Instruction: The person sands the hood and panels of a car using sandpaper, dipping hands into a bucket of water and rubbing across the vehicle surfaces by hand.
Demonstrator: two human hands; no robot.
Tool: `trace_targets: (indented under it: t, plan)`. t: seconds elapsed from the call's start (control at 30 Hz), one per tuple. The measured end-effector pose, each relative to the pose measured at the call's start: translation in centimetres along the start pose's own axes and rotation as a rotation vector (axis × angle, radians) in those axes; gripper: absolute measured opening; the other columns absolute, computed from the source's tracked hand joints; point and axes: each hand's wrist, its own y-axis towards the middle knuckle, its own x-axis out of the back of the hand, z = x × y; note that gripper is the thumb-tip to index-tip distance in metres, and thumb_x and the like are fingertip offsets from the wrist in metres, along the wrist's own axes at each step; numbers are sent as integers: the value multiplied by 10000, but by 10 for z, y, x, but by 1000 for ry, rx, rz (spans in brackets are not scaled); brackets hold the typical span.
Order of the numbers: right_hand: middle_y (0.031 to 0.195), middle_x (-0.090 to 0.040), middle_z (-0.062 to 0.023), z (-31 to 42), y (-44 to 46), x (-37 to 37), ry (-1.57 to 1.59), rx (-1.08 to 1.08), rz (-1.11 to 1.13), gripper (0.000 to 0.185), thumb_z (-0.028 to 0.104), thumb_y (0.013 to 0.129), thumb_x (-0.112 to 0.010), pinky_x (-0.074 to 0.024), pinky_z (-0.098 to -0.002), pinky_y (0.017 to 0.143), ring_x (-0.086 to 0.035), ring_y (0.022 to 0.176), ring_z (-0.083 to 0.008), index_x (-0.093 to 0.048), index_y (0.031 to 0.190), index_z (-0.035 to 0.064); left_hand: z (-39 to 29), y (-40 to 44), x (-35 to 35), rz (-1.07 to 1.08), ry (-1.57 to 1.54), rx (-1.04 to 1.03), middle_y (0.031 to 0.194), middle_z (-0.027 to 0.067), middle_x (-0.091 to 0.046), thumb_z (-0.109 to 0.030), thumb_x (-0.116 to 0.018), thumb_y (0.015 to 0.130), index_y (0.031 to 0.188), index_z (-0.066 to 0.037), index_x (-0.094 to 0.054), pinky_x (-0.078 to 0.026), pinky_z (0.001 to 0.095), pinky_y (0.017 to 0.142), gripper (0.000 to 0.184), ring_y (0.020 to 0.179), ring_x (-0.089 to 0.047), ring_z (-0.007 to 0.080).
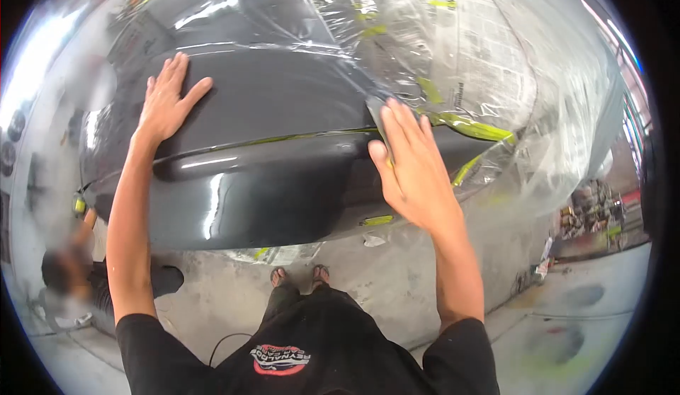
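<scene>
My left hand (168, 101) lies flat on the dark grey car panel (262, 94), with its fingers stretched and the thumb spread away. Nothing is in it. At the panel's right side, my right hand (414, 158) presses down with its fingers close together over a thin grey sheet that looks like sandpaper (375, 112). Part of this sheet shows beside the index finger and thumb; the rest is hidden under the hand. Just right of the fingertips, yellow-green masking tape (474, 126) runs along the border of the clear plastic film (567, 119).
Newspaper (489, 48) shows beneath the film. A glossy dark lower panel (276, 190) curves toward me above the concrete floor (227, 282). Another person (78, 275) crouches at the left, one hand near the car. Assorted items on a shelf (602, 218) stand at the right.
</scene>
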Motion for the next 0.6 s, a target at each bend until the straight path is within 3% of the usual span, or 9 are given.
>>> trace_targets:
  t: [0.1, 0.13, 0.2, 0.27, 0.33, 0.4, 0.47, 0.53, 0.6]
  plan:
    - [1446, -566, -281, 9, 50, 0, 391, -5, 111, 540, 341, 1096, -466, -358, -548, 1177, -506, 1368, -462, -493, 1470, -48, -3, -5, -3, 3, 8, -39, 1714, 159, -253, -554, -515, 1035, 1625, -48, -319, -92, 562, 1277, 802, 1604, -165, 330]
    - [1425, -615, -235, 8, 58, 9, 610, -67, 111, 467, 282, 1093, -482, -394, -456, 1164, -564, 1336, -420, -538, 1459, -3, -15, -12, 1, 8, -12, -107, 1710, 170, -259, -541, -537, 1027, 1621, -39, -323, -95, 562, 1277, 806, 1602, -168, 342]
    - [1449, -621, -187, 10, 64, 36, 666, -112, 136, 410, 207, 1088, -493, -390, -388, 1164, -568, 1365, -335, -576, 1437, 9, -60, -32, 12, 22, -74, -261, 1693, 208, -276, -511, -592, 998, 1602, -20, -344, -113, 569, 1273, 817, 1588, -191, 392]
    - [1450, -631, -158, 5, 65, 47, 393, 72, 57, 395, 140, 1089, -472, -376, -380, 1172, -550, 1389, -278, -570, 1452, 20, -108, -47, 1, -48, -189, -482, 1664, 235, -318, -535, -627, 958, 1570, -5, -372, -155, 582, 1261, 849, 1560, -240, 438]
    - [1453, -624, -167, -4, 65, 51, 373, 128, 104, 384, 112, 1091, -458, -371, -385, 1180, -542, 1401, -302, -580, 1446, 32, -164, -53, -1, -102, -336, -634, 1560, 242, -450, -571, -670, 879, 1501, 38, -445, -276, 576, 1198, 898, 1450, -403, 419]
    - [1483, -594, -170, -24, 63, 43, 331, 203, 177, 388, 109, 1090, -457, -351, -419, 1200, -527, 1414, -322, -572, 1454, 44, -219, -57, -24, -165, -371, -734, 1508, 233, -497, -595, -663, 870, 1444, 75, -511, -292, 585, 1179, 895, 1425, -426, 396]
    - [1513, -563, -167, -31, 62, 36, 252, 294, 246, 396, 105, 1083, -468, -328, -458, 1218, -507, 1429, -339, -562, 1464, 55, -252, -69, -42, -278, -308, -764, 1475, 242, -516, -598, -662, 883, 1435, 68, -518, -280, 590, 1194, 877, 1433, -422, 383]
    - [1543, -529, -160, -41, 58, 34, 140, 400, 325, 411, 100, 1070, -492, -302, -501, 1234, -482, 1445, -353, -549, 1476, 65, -240, -69, -34, -153, -366, -747, 1446, 231, -533, -569, -679, 890, 1393, 60, -544, -286, 571, 1195, 817, 1422, -432, 380]
    - [1584, -483, -134, -56, 57, 37, 82, 530, 392, 472, 95, 1044, -528, -274, -538, 1245, -433, 1479, -345, -500, 1515, 86, -217, -84, -31, -290, -297, -654, 1390, 202, -552, -533, -698, 882, 1383, 22, -520, -294, 555, 1181, 769, 1364, -473, 372]
